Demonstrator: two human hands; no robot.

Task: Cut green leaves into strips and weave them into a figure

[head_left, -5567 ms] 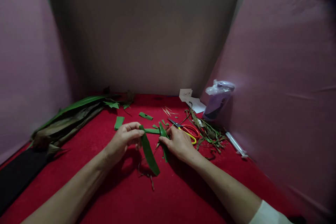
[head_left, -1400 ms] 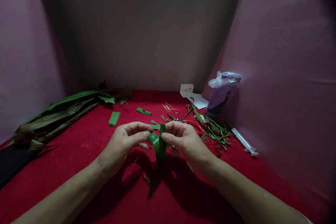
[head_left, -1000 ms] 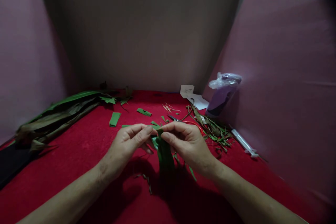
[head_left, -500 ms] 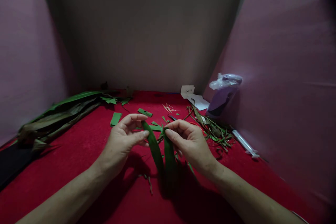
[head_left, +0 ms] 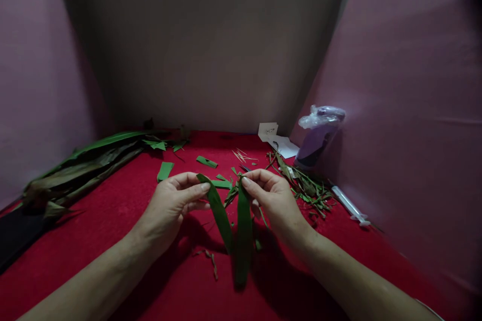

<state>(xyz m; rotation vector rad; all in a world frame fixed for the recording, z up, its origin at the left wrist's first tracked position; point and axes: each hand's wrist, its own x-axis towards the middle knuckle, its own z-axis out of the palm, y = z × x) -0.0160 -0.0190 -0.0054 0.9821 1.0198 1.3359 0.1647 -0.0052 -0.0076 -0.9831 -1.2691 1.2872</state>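
My left hand (head_left: 171, 205) pinches the upper end of a green leaf strip (head_left: 219, 213) between thumb and fingers. In my right hand (head_left: 273, 200), thumb and fingertips grip the top of another green leaf strip (head_left: 243, 233), which hangs almost straight down. Together the two strips form a narrow V over the red cloth. Whether they join at the bottom, I cannot tell. Just beyond the hands lie a cut leaf piece (head_left: 221, 184) and small scraps. A curled dry shred (head_left: 214, 263) rests below my left hand.
Long green and withered leaves (head_left: 90, 163) lie at left by a dark flat object (head_left: 18, 233). Thin pale sticks (head_left: 243, 155) and white paper (head_left: 284, 145) are at the back. On the right are a stem pile (head_left: 309, 188), a syringe (head_left: 350, 205) and a plastic-topped purple container (head_left: 318, 138).
Both strips have swung more upright and their tops are farther apart. My left hand has shifted slightly left and down, my right slightly right. Each keeps its strip.
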